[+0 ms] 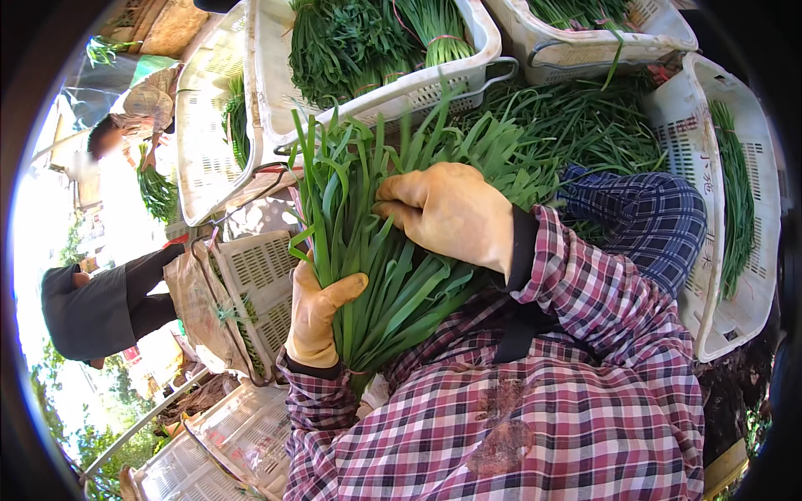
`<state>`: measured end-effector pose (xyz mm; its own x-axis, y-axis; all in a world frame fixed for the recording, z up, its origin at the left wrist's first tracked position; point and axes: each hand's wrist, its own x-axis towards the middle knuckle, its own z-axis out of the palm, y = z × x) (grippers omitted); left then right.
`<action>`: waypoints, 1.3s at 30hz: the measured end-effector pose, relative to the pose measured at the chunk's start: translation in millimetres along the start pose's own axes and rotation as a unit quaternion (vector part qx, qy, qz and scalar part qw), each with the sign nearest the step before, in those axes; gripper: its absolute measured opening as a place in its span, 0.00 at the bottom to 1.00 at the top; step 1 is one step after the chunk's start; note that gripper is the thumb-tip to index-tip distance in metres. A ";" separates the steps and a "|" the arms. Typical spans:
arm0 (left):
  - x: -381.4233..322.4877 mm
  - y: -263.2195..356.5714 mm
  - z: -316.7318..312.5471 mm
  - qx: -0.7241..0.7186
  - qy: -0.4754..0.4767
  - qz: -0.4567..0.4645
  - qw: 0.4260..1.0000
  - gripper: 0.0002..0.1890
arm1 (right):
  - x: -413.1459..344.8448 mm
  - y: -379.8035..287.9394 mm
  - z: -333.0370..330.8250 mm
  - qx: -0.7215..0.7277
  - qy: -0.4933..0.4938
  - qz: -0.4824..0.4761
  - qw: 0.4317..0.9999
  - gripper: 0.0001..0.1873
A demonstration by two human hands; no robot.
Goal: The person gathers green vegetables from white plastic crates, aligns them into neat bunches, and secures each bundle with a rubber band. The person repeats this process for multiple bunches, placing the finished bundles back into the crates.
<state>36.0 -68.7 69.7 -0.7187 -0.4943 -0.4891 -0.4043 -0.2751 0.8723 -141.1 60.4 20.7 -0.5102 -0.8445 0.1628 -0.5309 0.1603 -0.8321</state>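
Note:
A fanned-out bunch of flat green leaves, probably garlic chives [369,250], lies against my plaid shirt, its lower end tied with a thin pink band. My left hand [322,313], in a cream rubber glove, grips the bunch from the left side with the thumb across the leaves. My right hand [448,213], gloved alike, is over the upper leaves with thumb and fingertips pinched together among them. Whether a leaf is caught between those fingertips cannot be made out. Behind it is a heap of loose green leaves [583,125].
White plastic crates [401,100] with tied green bunches stand ahead; another crate [702,250] stands at right. Beside my left hand is a perforated crate [257,282]. A bending person [144,103] holds a bunch at upper left; another person in dark clothes [94,310] is farther left.

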 end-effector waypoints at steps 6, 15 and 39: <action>3.9 -5.6 -5.8 -0.026 -0.049 0.001 0.998 0.23 | 0.5 14.0 -55.4 0.489 0.059 0.245 0.835 0.15; 1.9 -0.3 4.9 -0.065 -0.045 -0.015 0.997 0.26 | -43.0 1.4 -54.4 0.151 -0.035 0.070 0.986 0.22; -52.3 68.3 9.5 0.515 -0.158 0.246 0.805 0.34 | -41.7 98.7 -21.7 0.571 -0.017 0.259 0.779 0.29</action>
<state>40.6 -53.7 154.8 -0.9778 -0.0542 -0.2023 -0.1635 0.8014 0.5754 -186.9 122.6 -56.7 -0.4270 -0.8343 -0.3489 0.6972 -0.0580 -0.7145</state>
